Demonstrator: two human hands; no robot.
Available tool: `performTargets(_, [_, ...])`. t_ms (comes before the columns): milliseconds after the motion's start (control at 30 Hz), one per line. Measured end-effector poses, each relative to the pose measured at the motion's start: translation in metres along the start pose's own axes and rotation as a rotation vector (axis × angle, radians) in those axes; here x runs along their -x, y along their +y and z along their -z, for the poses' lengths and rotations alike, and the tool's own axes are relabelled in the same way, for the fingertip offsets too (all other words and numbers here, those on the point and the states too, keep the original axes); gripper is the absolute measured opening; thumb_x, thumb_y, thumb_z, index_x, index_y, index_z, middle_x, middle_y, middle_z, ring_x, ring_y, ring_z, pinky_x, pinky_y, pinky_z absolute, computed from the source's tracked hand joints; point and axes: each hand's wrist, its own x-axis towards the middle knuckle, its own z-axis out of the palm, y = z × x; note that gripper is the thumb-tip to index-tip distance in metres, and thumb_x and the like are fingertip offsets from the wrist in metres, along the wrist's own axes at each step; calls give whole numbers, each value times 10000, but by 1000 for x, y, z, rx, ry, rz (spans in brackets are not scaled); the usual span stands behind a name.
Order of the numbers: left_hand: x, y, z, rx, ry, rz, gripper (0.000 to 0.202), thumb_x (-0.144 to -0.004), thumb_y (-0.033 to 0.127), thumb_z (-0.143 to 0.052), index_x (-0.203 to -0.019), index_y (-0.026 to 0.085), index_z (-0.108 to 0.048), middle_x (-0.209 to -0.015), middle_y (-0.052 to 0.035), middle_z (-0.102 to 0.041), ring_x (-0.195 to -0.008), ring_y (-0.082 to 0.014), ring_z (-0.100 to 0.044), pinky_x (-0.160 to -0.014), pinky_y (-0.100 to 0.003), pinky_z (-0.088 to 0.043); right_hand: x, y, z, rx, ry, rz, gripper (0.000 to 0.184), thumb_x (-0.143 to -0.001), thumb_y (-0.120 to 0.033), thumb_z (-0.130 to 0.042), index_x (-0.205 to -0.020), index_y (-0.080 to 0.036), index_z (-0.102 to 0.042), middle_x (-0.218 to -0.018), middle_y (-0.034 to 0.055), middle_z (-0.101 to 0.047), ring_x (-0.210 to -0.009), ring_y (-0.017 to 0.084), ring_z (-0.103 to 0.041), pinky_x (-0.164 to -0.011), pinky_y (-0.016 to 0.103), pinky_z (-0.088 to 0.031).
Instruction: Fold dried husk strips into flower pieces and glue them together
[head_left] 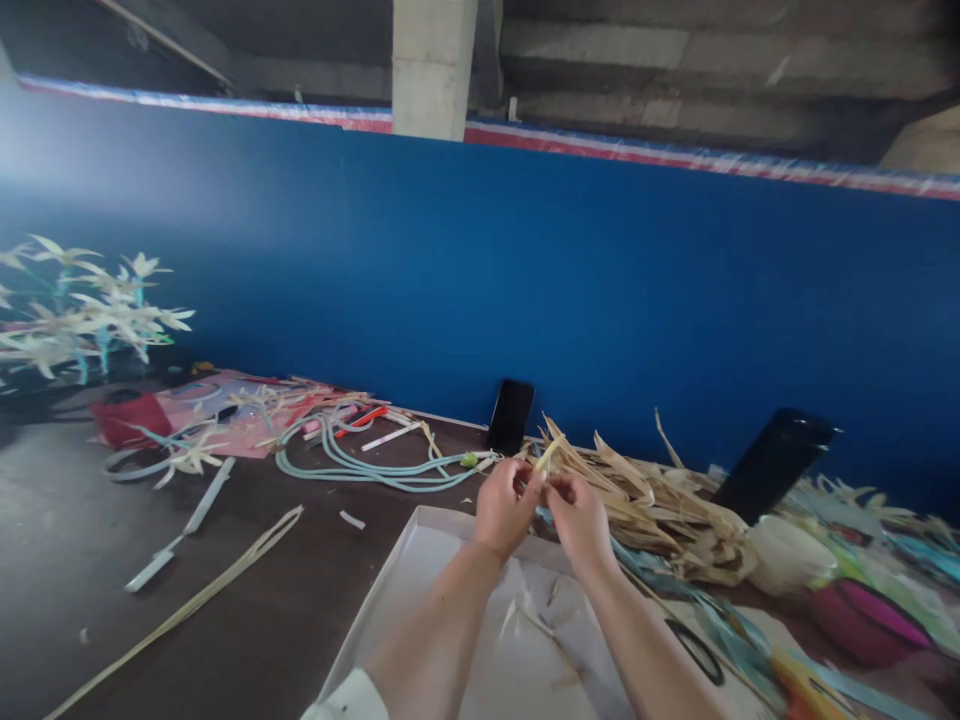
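1 yellow strip [550,452] pokes up between the left hand [508,508] and right hand [581,522]; both pinch its base, probably for fine control; the white tray [426,550] sits beneath, seemingly to catch scraps [545,630].

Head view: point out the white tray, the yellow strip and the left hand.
White tray [407,582]: head view, bare floor.
Yellow strip [550,453]: head view, exposed length.
Left hand [504,510]: head view, back of the hand.

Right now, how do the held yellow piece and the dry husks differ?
The yellow piece is small; the dry husks form a wide heap. The piece is light yellow, the husks dull tan. The left hand and right hand hold the piece; the husks lie unheld.
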Motion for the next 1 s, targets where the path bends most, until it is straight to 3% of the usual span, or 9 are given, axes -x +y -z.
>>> performTargets(200, [-6, -8, -5, 70, 2, 96, 170, -799, 318, -529, -792, 154, -575, -766, -11, -615, -713, -122, -559, -685, -232, -431, 6, 7, 4, 44, -9, 42, 234, -710, -422, -592, -760, -195, -602, -677, 27, -646, -624, 193, -583, -586, 292, -442])
performTargets(533, [-14, -14, -8, 277, -47, 311, 211, -778, 290, -484, -658, 139, -568, -564, 8, -543, -553, -104, -504, -550, -208, -387, 6, 13, 5, -240, -108, -188, 271, -686, -423, -621, -829, -196, -582, -666, 15, -610, -643, 197, -597, -486, 262, -461])
performTargets(733, [-11, -8, -5, 191, -139, 226, 219, -785, 267, -477, -644, 141, -588, -562, 11, -538, -568, -102, -496, -559, -209, -368, 7, 9, 9, -213, -97, -128, 390, -691, -495, -633, -919, -179, -618, -716, 20, -627, -579, 162, -546, -453, 240, -423])
performTargets(867, [-7, -4, -6, 173, -213, 169, 251, -818, 275, -447, -674, 141, -601, -625, -7, -585, -616, -114, -523, -574, -214, -374, 3, 18, 11, -252, -76, -160, 429, -690, -538, -625, -901, -165, -644, -665, 7, -606, -540, 146, -511, -459, 242, -424])
performTargets(1000, [-7, -1, -4, 162, -197, 178, 240, -828, 295, -450, -733, 140, -607, -694, -22, -617, -675, -131, -553, -613, -222, -394, -1, 25, 12, -245, -72, -159, 445, -710, -554, -590, -880, -150, -668, -600, 2, -578, -500, 137, -483, -456, 242, -405])
